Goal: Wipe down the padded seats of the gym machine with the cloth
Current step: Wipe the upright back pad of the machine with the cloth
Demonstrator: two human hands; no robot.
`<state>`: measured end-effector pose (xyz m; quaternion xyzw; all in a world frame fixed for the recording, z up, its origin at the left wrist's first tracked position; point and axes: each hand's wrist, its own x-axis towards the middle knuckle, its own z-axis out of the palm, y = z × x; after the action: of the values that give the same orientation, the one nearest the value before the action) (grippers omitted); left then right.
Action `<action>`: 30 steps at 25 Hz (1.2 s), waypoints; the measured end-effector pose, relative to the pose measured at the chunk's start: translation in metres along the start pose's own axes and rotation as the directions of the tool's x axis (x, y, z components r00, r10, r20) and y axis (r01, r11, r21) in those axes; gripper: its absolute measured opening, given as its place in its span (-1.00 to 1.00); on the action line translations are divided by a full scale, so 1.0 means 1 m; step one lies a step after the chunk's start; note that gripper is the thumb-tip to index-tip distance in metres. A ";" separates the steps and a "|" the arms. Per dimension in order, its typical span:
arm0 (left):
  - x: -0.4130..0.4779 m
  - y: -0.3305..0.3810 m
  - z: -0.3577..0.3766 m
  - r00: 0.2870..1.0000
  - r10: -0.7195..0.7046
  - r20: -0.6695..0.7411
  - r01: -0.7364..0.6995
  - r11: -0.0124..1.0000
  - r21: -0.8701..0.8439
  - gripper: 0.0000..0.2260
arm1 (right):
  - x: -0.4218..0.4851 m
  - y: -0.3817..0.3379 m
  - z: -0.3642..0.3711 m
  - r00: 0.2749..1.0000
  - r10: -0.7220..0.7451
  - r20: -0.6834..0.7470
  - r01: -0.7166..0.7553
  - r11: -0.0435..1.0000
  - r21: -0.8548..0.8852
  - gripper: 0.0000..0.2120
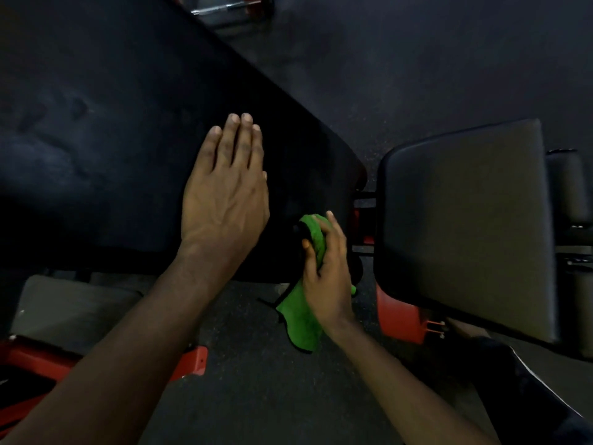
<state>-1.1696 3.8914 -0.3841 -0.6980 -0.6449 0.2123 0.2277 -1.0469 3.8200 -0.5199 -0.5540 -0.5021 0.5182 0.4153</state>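
Dim gym interior, dark speckled rubber floor [401, 75] underfoot. A long black padded seat [112, 123] runs diagonally from upper L to ctr, its vinyl creased and dented toward the L, w/ a faint sheen. Just beside its lower-R end, across a narrow gap, a second padded seat [465, 220], greyer w/ rounded corners, slants toward the R edge. Red frame [398, 319] shows in the gap btwn the two seats and below the second one. A red bracket [195, 358] sits low at L, near a flat grey pad [70, 303]. In the bkgd at top, a chrome bar [224, 8] shows, blurred. Dark roller pads [568, 184] stand at far R.

The person's left hand [224, 194] lies flat, palm down, on the long black padded seat near its lower edge, fingers straight and close together, grasping nothing. The right hand [327, 277] holds the green cloth [301, 322] at that seat's lower-R corner. Fingers and thumb curl round a bunched part held against the seat's edge, while the rest of the cloth, trimmed in black, hangs below the hand over the floor. Both forearms are bare, reaching in from the bottom. A dark trouser leg [529, 396] fills the lower R.
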 end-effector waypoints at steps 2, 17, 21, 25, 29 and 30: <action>0.001 0.001 -0.001 1.000 0.000 0.016 0.000 1.000 -0.001 -0.45 | 0.014 0.003 0.001 0.999 0.050 -0.011 -0.050 0.999 0.008 -0.64; 0.005 0.007 -0.004 0.998 -0.012 0.057 0.014 0.999 -0.033 -0.47 | 0.070 0.016 -0.006 0.987 0.149 -0.067 -0.152 0.988 -0.037 -0.62; 0.007 0.006 -0.007 0.996 -0.035 0.084 0.041 0.997 -0.071 -0.43 | 0.116 0.000 -0.005 0.999 0.042 -0.026 -0.043 0.998 -0.048 -0.62; 0.020 0.015 -0.008 0.993 -0.061 0.100 0.075 0.987 -0.146 -0.43 | 0.118 0.020 -0.011 0.995 0.074 -0.068 -0.075 0.997 -0.011 -0.62; 0.073 0.010 -0.003 0.998 0.021 0.062 -0.012 0.991 -0.134 -0.47 | 0.119 0.031 -0.014 0.971 0.210 -0.118 -0.213 0.977 -0.010 -0.63; 0.090 0.008 0.000 0.996 0.041 0.076 -0.032 0.992 -0.119 -0.48 | 0.121 0.028 -0.013 0.970 0.217 -0.114 -0.220 0.975 -0.014 -0.63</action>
<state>-1.1561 3.9807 -0.3887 -0.7131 -0.6519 0.2050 0.1566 -1.0351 3.9358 -0.5646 -0.6394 -0.4208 0.5224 0.3759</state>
